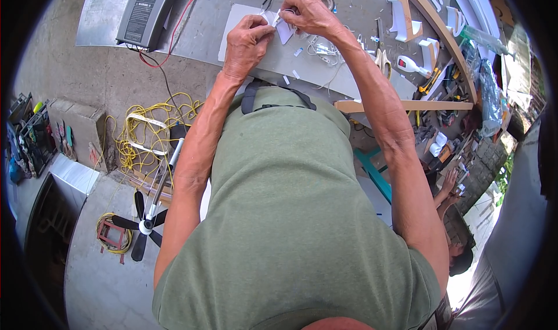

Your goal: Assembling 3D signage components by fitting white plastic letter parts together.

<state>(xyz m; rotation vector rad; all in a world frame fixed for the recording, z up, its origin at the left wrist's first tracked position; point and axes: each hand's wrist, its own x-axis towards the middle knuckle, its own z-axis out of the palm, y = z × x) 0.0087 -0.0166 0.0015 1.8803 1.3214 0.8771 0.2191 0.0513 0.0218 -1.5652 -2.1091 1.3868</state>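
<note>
Right, I see a small white piece (284, 31) at twelve o'clock, held above a white sheet (302, 60) on the grey workbench (232, 42). My left hand (247, 42) pinches its left edge with fingers narrow; my right hand (311, 15) grips its top, fingers closed on it. Scissors (382, 60) lie at two o'clock, a black charger box (148, 13) at eleven, yellow cable (145, 135) at nine.
</note>
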